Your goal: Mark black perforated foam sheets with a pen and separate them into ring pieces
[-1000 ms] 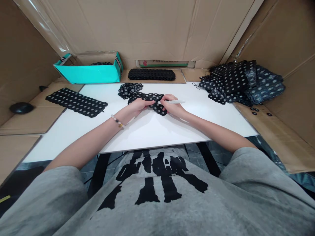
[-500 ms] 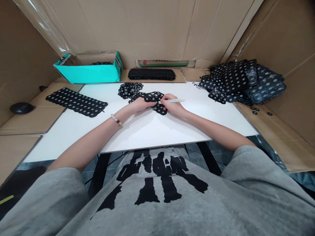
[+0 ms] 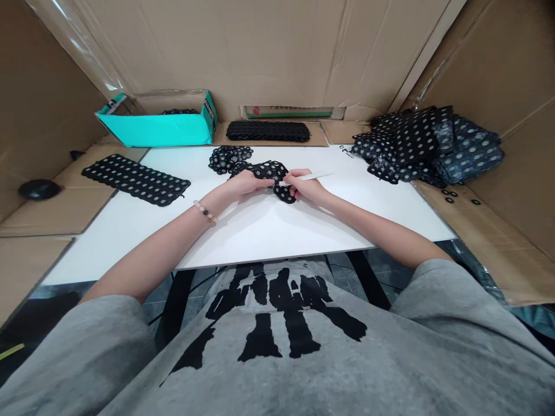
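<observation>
Over the middle of the white board, my left hand (image 3: 250, 182) pinches a black sheet of joined rings with pale round holes (image 3: 285, 193). My right hand (image 3: 304, 185) is closed round a slim white pen-like tool (image 3: 315, 175), its tip at the sheet beside my left thumb. What the tip looks like is too small to tell. The sheet bends between both hands, and part of it is hidden by my fingers. Just behind my left hand lies a bunched piece of the same ring sheet (image 3: 229, 158).
A flat ring sheet (image 3: 136, 179) lies at the left. Behind stand a turquoise box (image 3: 162, 130) and a black stack (image 3: 267, 131). A heap of ring sheets (image 3: 416, 141) fills the back right, near several loose rings (image 3: 476, 202). Cardboard walls (image 3: 277, 52) enclose the board (image 3: 277, 237).
The pen-like tool has tilted slightly in my right hand, its rear end swinging right. The ring sheet has shifted and folded a little between my hands. My left hand stays nearly in place.
</observation>
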The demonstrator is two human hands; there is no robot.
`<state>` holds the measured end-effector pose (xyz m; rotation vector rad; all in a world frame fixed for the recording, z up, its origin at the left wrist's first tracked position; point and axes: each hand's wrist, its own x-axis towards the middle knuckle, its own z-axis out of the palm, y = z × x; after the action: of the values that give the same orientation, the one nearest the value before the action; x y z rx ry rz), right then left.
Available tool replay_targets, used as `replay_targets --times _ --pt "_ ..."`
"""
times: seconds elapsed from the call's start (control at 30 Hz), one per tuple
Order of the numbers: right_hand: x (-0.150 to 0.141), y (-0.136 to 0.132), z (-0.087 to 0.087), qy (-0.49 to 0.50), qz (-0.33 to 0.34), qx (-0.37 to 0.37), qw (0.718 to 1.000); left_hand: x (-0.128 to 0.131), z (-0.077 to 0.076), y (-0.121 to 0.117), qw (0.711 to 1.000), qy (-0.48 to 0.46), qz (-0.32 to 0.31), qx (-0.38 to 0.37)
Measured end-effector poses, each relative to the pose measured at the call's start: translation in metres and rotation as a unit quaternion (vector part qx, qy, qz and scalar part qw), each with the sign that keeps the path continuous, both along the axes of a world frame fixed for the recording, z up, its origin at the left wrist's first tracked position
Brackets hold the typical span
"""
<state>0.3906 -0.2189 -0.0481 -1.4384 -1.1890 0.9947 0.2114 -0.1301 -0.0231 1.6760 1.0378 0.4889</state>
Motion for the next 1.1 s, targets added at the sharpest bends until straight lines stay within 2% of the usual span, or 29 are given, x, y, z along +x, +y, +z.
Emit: replay_targets --times 0.17,0.3,0.4,0.5,0.67,0.8,0.9,0.97,1.03,1.1 --pt "-0.001 0.0 -0.002 -0.004 0.013 -0.003 1.0 0.001 0.001 -0.003 1.0 -0.017 0.023 -0.01" --pt "-0.005 -0.007 0.0 -0.105 0.017 0.024 0.994 0.003 -0.005 -0.002 0.997 -0.058 0.033 -0.037" --pt "-0.007 -0.008 0.0 -0.192 0.012 0.065 0.979 0.005 -0.012 0.003 0.994 -0.092 0.044 -0.05" --pt "-0.006 -0.006 -0.002 -0.238 0.01 0.09 0.967 0.005 -0.019 0.01 0.99 -0.12 0.043 -0.052" --pt "-0.005 -0.001 -0.006 -0.26 0.011 0.097 0.961 0.003 -0.025 0.021 0.995 -0.086 0.012 -0.049" --pt "-0.007 0.001 -0.007 -0.287 -0.004 0.097 0.953 0.001 -0.02 0.017 0.996 -0.067 -0.007 -0.059" --pt "-0.007 0.001 -0.006 -0.257 -0.013 0.091 0.962 0.001 -0.014 0.011 0.994 -0.075 -0.035 -0.074" --pt "-0.005 0.002 -0.004 -0.185 -0.001 0.054 0.981 0.001 -0.012 0.01 0.993 -0.081 -0.034 -0.079" --pt "0.001 0.003 -0.001 -0.093 0.001 0.01 0.996 0.003 -0.012 0.01 0.992 -0.094 -0.008 -0.082" --pt "0.009 0.006 0.002 -0.012 -0.028 -0.008 1.0 0.005 -0.014 0.013 0.99 -0.111 0.034 -0.082"
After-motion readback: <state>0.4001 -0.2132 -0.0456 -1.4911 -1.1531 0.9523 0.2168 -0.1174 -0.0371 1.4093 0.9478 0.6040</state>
